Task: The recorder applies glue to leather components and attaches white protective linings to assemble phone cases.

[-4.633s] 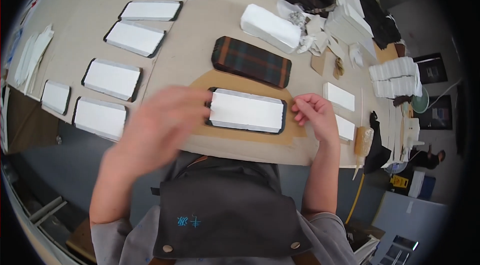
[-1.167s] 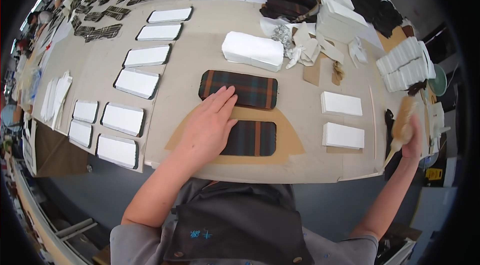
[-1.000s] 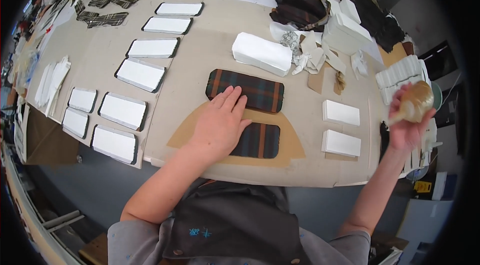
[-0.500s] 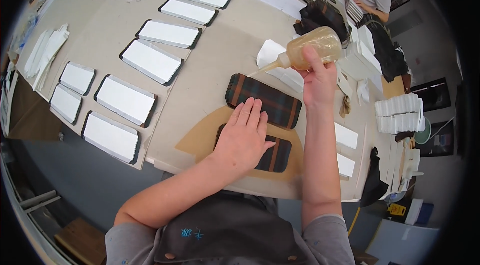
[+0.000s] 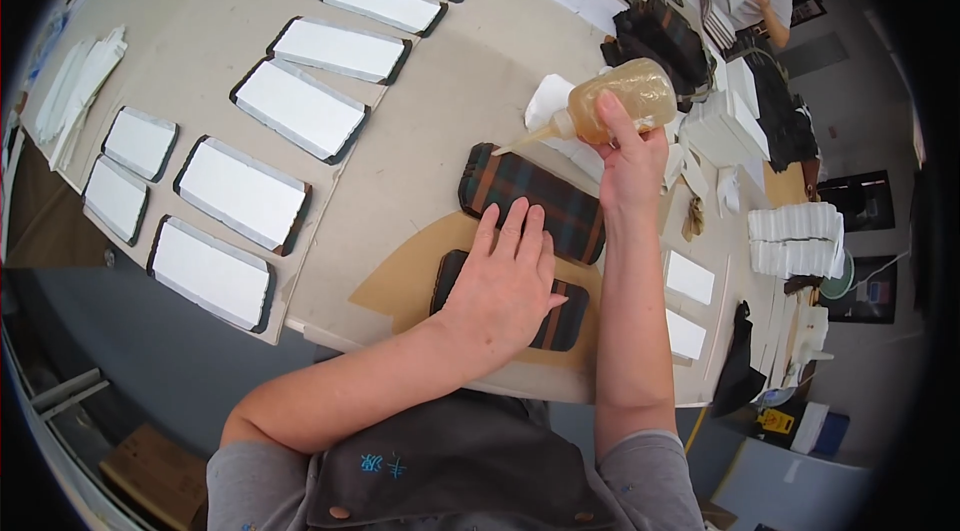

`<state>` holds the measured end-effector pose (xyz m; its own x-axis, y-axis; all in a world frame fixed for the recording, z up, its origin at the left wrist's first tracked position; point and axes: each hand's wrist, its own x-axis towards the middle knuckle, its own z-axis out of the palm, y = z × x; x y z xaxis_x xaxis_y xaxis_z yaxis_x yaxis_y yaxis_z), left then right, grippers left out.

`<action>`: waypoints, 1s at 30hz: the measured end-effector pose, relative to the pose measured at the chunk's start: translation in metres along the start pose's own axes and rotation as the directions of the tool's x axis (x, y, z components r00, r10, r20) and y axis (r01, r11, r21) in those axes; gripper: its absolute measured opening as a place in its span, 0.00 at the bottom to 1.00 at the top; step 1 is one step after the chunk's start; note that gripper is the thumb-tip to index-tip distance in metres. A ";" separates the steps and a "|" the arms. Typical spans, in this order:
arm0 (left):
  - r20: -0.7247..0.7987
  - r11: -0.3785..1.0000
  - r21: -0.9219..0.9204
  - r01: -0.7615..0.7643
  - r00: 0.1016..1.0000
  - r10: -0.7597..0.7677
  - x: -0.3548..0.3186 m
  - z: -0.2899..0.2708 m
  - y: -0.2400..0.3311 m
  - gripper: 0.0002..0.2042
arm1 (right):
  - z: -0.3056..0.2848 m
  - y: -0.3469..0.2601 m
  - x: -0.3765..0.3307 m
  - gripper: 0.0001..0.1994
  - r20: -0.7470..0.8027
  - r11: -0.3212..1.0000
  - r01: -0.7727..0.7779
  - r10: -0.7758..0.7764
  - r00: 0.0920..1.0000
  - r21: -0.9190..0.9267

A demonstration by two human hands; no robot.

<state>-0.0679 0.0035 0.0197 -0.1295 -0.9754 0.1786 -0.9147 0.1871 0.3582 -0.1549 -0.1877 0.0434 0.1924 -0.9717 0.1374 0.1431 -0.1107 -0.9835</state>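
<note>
The glue bottle (image 5: 618, 101) is clear plastic, full of amber liquid, its thin nozzle tilted down-left above the far plaid piece (image 5: 533, 201). My right hand (image 5: 628, 163) grips it, arm raised. My left hand (image 5: 503, 281) lies flat, fingers spread, pressing the near plaid piece (image 5: 562, 315) on the brown card (image 5: 410, 281).

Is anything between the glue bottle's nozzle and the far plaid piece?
Nothing visible. The right hand holds the glue bottle with its nozzle aimed down-left over the far plaid piece. The left hand lies on the near plaid piece, fingertips at the far piece's near edge.
</note>
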 end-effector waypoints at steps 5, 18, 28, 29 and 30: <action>-0.009 1.000 0.013 -0.021 1.000 0.021 -0.002 0.000 0.003 0.33 | -0.003 0.001 0.001 0.24 0.030 0.999 -0.048 0.048 0.998 0.011; 0.008 0.999 -0.030 -0.040 0.999 0.040 0.001 -0.003 0.002 0.36 | 0.000 -0.001 -0.020 0.24 0.068 0.991 -0.128 0.124 0.990 0.050; -0.070 0.998 -0.044 -0.051 0.996 0.048 0.003 0.002 -0.002 0.33 | -0.003 -0.024 -0.028 0.22 0.098 0.858 -0.250 0.231 0.968 0.449; -0.072 0.997 -0.044 -0.057 0.996 0.054 0.003 0.003 -0.003 0.33 | -0.003 -0.026 -0.023 0.21 0.048 0.849 -0.156 0.152 0.987 0.506; -0.083 0.995 -0.076 -0.064 0.995 0.057 0.002 0.003 -0.004 0.32 | -0.003 -0.027 -0.021 0.22 0.049 0.903 -0.050 0.032 0.998 0.426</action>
<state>-0.0660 0.0002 0.0159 -0.1498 -0.9500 0.2741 -0.8730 0.2572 0.4144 -0.1658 -0.1651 0.0665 0.2439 -0.9633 0.1117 0.5334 0.0371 -0.8451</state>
